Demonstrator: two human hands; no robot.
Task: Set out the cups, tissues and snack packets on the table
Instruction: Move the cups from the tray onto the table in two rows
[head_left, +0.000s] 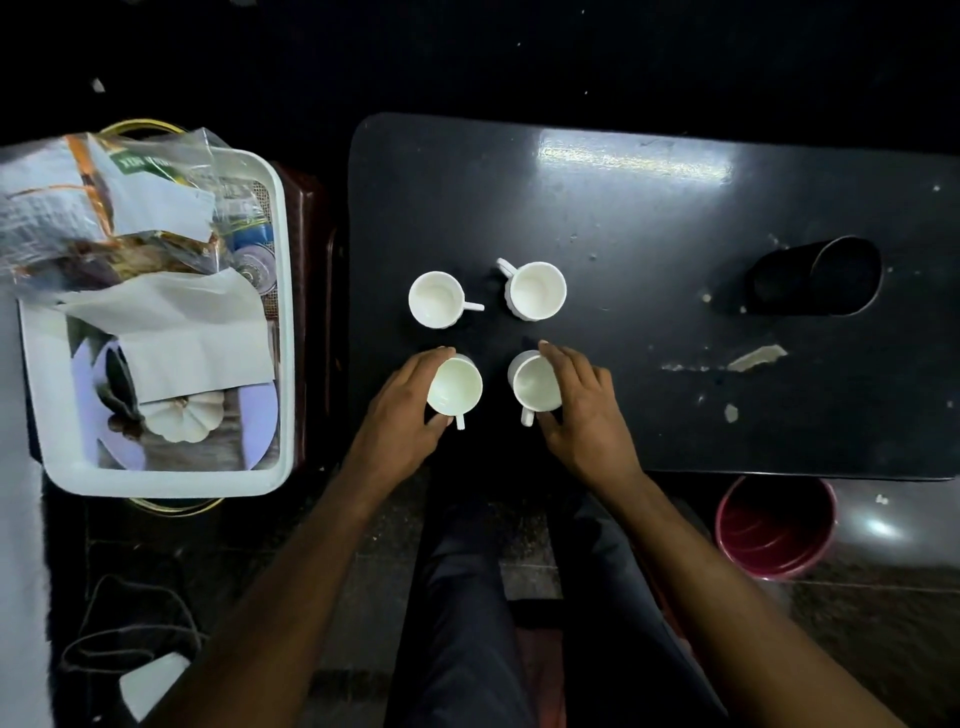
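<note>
The left hand (402, 415) curls round the near-left cup (455, 385), fingers on its far rim and thumb by the handle, which points toward the person; the hand grips that cup as it stands upright on the dark worktop (649, 218). Far to the left, well apart from the worktop, a white tray (280, 322) holds crumpled snack packets (104, 208) at its far end and folded white tissues (192, 338) across its middle, with a small white pumpkin-shaped thing (183, 415) nearer the person. Back on the worktop, the far-left cup (436, 300) and the far-right cup (536, 290) stand free and empty. The right hand (584, 410) wraps the near-right cup (535, 383) in the same way, closed on its side. Farther right a dark cylindrical holder (821, 278) lies tipped over, and a red bucket (776, 525) sits on the floor below
</note>
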